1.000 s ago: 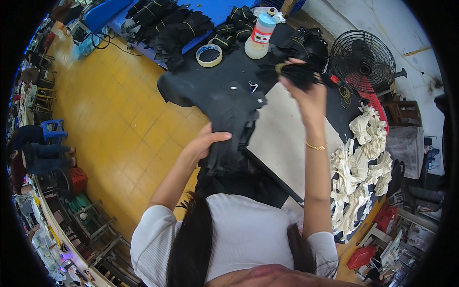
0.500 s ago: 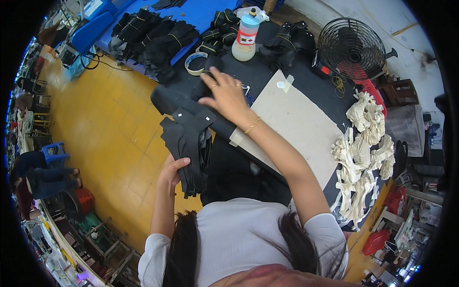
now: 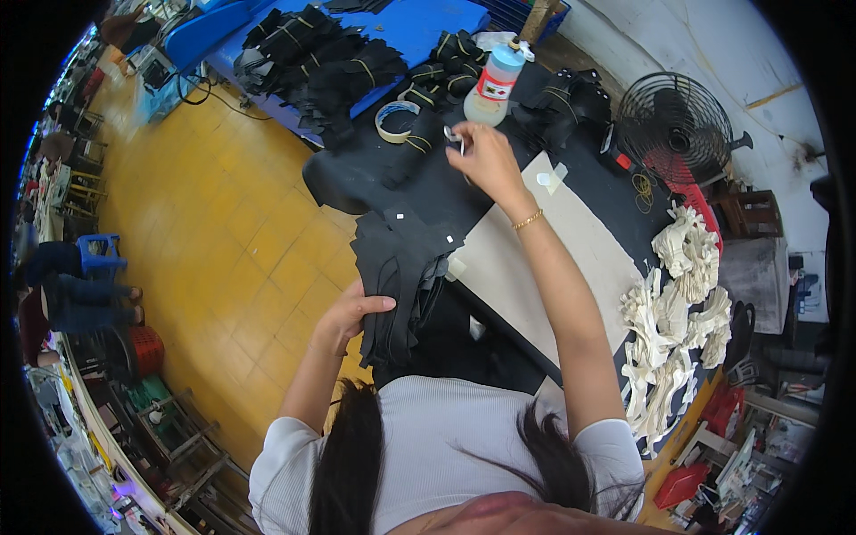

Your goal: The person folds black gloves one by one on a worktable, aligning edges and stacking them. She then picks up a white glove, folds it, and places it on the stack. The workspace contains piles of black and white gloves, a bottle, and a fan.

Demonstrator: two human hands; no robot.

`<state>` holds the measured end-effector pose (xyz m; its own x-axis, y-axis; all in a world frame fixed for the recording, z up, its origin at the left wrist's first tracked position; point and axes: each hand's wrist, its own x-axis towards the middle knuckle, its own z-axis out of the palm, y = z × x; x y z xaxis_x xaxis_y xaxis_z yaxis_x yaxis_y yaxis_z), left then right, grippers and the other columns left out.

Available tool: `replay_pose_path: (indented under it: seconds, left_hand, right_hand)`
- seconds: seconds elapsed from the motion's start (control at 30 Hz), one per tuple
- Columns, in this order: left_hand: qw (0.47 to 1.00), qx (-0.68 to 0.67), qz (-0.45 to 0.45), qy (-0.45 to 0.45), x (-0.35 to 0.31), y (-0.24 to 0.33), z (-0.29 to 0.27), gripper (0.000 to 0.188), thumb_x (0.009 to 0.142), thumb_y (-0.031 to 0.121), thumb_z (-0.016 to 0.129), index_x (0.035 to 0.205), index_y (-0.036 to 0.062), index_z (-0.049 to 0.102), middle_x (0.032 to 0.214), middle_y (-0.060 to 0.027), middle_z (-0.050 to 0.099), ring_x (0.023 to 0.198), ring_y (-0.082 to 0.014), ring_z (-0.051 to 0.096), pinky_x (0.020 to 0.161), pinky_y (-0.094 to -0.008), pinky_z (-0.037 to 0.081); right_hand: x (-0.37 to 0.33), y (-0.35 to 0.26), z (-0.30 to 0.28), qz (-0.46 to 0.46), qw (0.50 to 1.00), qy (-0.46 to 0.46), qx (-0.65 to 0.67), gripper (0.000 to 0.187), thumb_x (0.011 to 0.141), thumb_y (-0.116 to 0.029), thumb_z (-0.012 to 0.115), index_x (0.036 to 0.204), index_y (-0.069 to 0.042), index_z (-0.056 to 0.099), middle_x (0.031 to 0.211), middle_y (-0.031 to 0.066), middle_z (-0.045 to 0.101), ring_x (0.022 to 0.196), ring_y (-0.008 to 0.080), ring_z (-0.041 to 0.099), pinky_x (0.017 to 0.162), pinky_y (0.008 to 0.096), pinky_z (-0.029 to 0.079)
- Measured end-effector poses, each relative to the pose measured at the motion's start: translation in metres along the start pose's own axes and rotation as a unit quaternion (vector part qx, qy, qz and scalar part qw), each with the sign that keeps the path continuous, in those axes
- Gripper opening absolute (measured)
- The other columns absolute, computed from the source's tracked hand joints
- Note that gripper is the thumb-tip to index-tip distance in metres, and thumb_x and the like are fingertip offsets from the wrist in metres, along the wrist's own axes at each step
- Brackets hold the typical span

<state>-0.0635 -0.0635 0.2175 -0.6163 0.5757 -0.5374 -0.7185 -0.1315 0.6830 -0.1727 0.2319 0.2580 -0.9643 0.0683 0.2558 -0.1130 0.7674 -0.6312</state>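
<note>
My left hand (image 3: 351,314) is closed around a bundle of black fabric pieces (image 3: 399,276), thumb on top. Small white patches show near the bundle's upper end, which fans out away from me. My right hand (image 3: 492,162) is raised over the black-covered table (image 3: 419,189), its fingers pinched on a small tool with a pale, loop-like end (image 3: 449,134). The fingers hide most of this tool, so its exact kind is unclear. Just beyond that hand stands a plastic bottle (image 3: 493,87) with a blue top and red label. A tape roll (image 3: 393,124) lies to its left.
A pale board (image 3: 557,254) is taped to the table. Tied black bundles (image 3: 352,69) lie at the back. Cream fabric bundles (image 3: 670,308) are heaped on the right, near a black fan (image 3: 675,129). Yellow tiled floor (image 3: 205,223) lies left; a person (image 3: 80,299) stands there.
My right hand has moved right and away from me and closed on the small tool, which lay on the table before. The view has shifted; my left hand still holds the black bundle.
</note>
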Motion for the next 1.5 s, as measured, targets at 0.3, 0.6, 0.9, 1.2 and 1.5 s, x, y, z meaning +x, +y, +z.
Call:
replay_pose_path:
  seconds: [0.3,0.6,0.9,1.2,1.5]
  left_hand:
    - [0.999,-0.042,0.025,0.019,-0.010,0.003,-0.017,0.082,0.066,0.012,0.078,0.139,-0.0024,0.043,0.128,-0.0150,0.058,0.116,-0.0281,0.059,0.103,-0.0391,0.048]
    - [0.998,-0.032,0.036,0.051,-0.013,0.004,-0.013,0.084,0.067,0.011,0.078,0.141,-0.0014,0.041,0.130,-0.0141,0.057,0.118,-0.0269,0.058,0.103,-0.0389,0.047]
    - [0.996,0.056,0.026,-0.058,0.019,0.025,0.017,0.080,0.072,0.003,0.077,0.142,-0.0021,0.040,0.133,-0.0115,0.056,0.123,-0.0244,0.055,0.107,-0.0365,0.042]
    - [0.972,0.198,-0.048,-0.120,0.053,0.034,0.109,0.084,0.071,0.005,0.083,0.142,-0.0049,0.039,0.133,-0.0139,0.056,0.125,-0.0247,0.054,0.109,-0.0360,0.040]
    - [0.866,0.380,-0.137,-0.295,0.129,0.037,0.204,0.079,0.075,0.007,0.081,0.141,-0.0047,0.040,0.131,-0.0137,0.058,0.120,-0.0226,0.056,0.106,-0.0344,0.043]
  right_hand:
    - [0.085,-0.044,0.071,-0.269,0.952,0.023,-0.144,0.021,0.083,-0.008,0.066,0.101,-0.004,0.058,0.099,0.0113,0.054,0.076,0.0310,0.066,0.067,0.0412,0.054]
    - [0.083,-0.041,0.090,-0.171,0.983,-0.055,-0.031,0.037,0.090,-0.028,0.068,0.117,-0.003,0.061,0.105,0.0146,0.063,0.089,0.0293,0.066,0.075,0.0371,0.054]
    - [-0.044,-0.028,-0.037,-0.006,0.916,-0.355,0.185,0.071,0.084,-0.040,0.078,0.136,0.000,0.051,0.115,0.0125,0.065,0.101,0.0184,0.063,0.072,0.0278,0.054]
    - [-0.139,0.012,-0.111,0.269,0.891,-0.184,0.315,0.058,0.079,-0.025,0.083,0.125,0.002,0.060,0.106,0.0086,0.064,0.069,0.0113,0.063,0.062,0.0250,0.053]
    - [-0.244,0.067,-0.138,0.305,0.865,0.097,0.386,0.043,0.085,-0.008,0.077,0.122,0.003,0.057,0.106,0.0088,0.063,0.075,0.0103,0.064,0.066,0.0233,0.055]
